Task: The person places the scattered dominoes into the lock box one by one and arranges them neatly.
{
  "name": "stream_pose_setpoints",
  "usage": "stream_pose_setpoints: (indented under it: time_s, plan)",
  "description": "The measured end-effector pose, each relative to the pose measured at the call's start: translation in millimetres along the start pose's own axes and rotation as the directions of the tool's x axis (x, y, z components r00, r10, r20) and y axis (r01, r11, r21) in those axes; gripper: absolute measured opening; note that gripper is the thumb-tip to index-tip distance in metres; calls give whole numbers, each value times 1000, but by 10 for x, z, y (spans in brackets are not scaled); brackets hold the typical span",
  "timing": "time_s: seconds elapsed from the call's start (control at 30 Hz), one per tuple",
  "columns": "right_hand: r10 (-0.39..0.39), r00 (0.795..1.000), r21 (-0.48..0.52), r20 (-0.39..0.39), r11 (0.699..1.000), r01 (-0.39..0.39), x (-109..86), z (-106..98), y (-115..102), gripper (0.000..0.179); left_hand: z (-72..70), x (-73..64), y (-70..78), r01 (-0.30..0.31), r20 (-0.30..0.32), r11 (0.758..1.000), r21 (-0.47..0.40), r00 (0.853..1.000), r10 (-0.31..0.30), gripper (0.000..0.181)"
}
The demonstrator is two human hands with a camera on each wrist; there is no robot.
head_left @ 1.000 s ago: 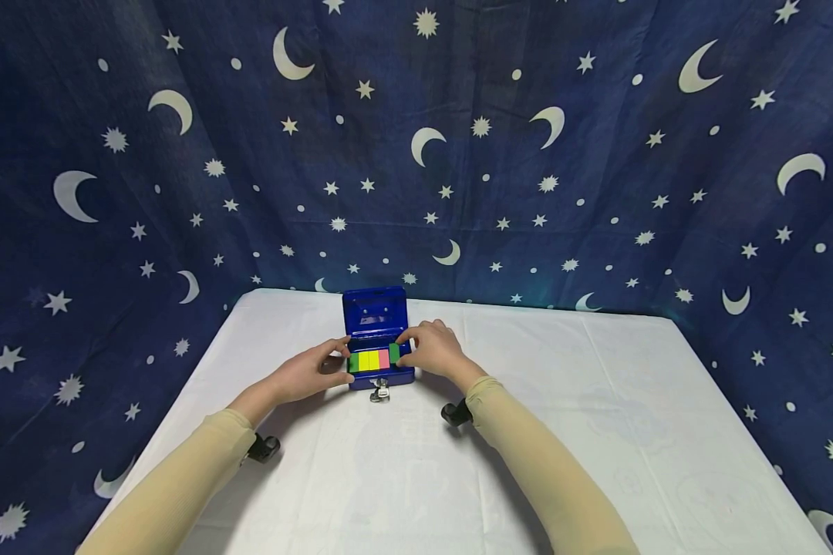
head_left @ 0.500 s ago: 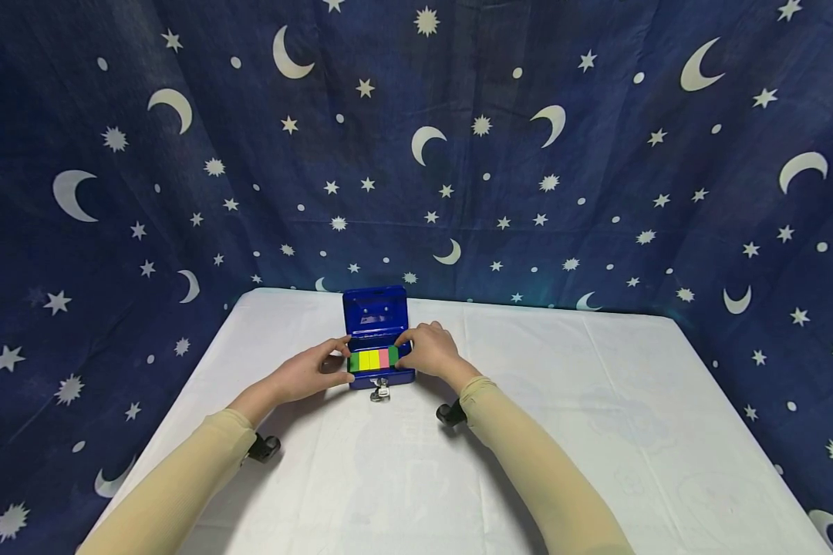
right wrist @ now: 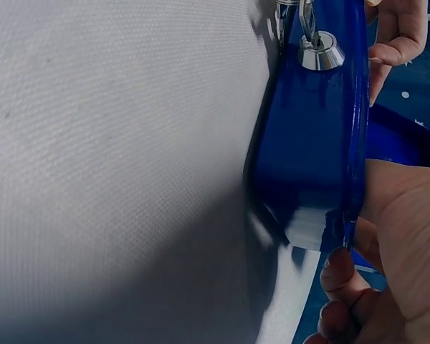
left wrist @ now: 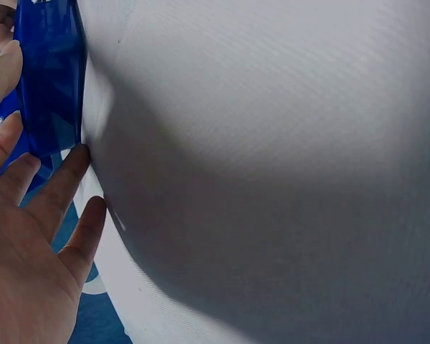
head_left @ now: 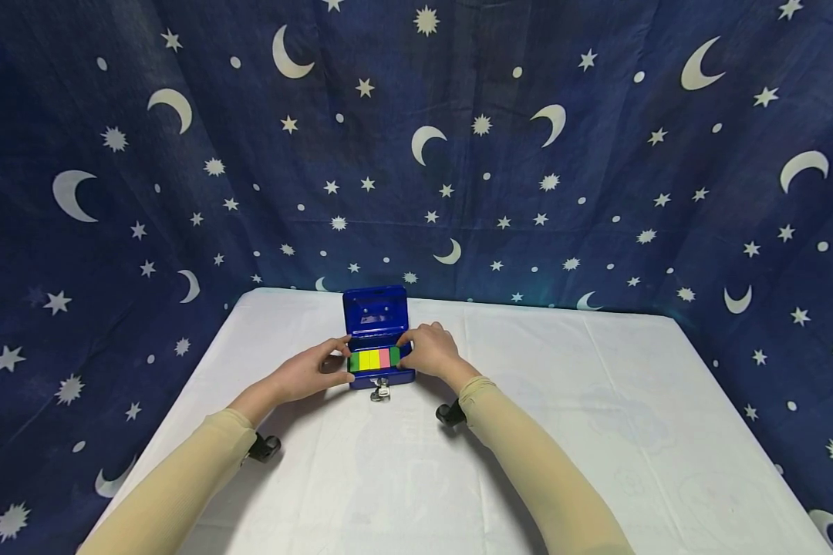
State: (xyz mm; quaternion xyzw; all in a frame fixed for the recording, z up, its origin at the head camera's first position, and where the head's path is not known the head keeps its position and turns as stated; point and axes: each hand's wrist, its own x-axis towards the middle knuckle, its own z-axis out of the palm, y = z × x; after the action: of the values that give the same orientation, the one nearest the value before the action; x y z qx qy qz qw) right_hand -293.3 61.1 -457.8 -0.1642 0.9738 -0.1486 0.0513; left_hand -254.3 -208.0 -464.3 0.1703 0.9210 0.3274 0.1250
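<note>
A small blue metal cash box [head_left: 399, 378] stands at the table's far side, its lid [head_left: 375, 314] raised. Inside lies a row of coloured blocks: a green block [head_left: 354, 362] at the left, yellow blocks [head_left: 369, 360], a pink block [head_left: 385, 358], then a second green block [head_left: 395, 356]. My right hand [head_left: 432, 351] pinches this right-hand green block between thumb and fingertips. At the box's left end my left hand [head_left: 305, 374] rests with fingers spread, thumb near the front corner. The left wrist view shows its fingers [left wrist: 57, 190] fairly straight along the blue wall.
Keys [head_left: 380, 391] hang from the lock on the box's front; the right wrist view shows the lock [right wrist: 321, 51] close up. White cloth [head_left: 562, 439] covers the table. A dark blue curtain [head_left: 597, 169] with moons and stars hangs behind and at the sides.
My right hand has brought the right-hand green block down and left against the pink block, then shifted very slightly right. My left hand and the box have kept their places.
</note>
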Motion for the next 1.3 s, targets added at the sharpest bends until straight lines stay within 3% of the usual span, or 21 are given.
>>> stream_pose_setpoints:
  time_s: [0.43, 1.3]
  plan:
    - [20, 999, -43, 35, 999, -18, 39, 18, -8, 39, 4, 10, -3, -3, 3, 1000, 10, 1000, 3, 51]
    - [-3, 1000, -7, 28, 1000, 3, 38, 31, 5, 39, -8, 8, -3, -7, 7, 1000, 11, 1000, 7, 49]
